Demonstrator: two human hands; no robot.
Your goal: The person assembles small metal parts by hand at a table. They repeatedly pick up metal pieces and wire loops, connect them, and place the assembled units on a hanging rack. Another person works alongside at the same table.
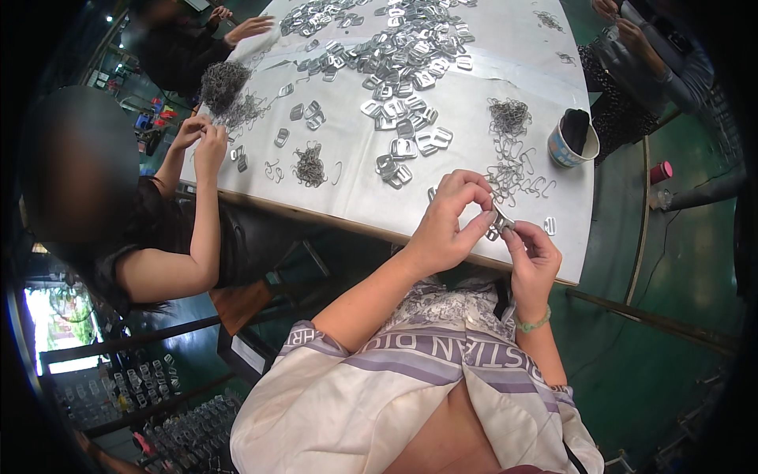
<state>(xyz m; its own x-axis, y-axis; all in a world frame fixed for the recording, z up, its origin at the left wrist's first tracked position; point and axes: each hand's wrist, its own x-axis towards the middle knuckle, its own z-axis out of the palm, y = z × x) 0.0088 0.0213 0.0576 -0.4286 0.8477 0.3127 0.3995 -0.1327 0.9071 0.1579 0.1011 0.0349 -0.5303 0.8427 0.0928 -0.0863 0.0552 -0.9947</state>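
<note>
Both my hands meet above the near edge of the white-covered table (pixel 347 182). Between their fingertips is a small silver metal buckle (pixel 503 224). My left hand (pixel 452 221) pinches its upper left side with thumb and forefinger. On the lower right, my right hand (pixel 534 257) grips it with thumb and fingers. Whether a bent wire piece is also in my fingers is too small to tell. Loose wire hooks (pixel 517 174) lie just beyond my hands. A single buckle (pixel 550 226) rests to the right of them, and several more buckles (pixel 403 148) lie to the left.
A large heap of buckles (pixel 410 47) spreads over the far table. Wire piles sit at centre left (pixel 309 164) and right (pixel 508 117). A paper cup (pixel 572 146) holding something black stands at the right edge. Co-workers' hands (pixel 204 142) are busy at the left; other people stand farther back.
</note>
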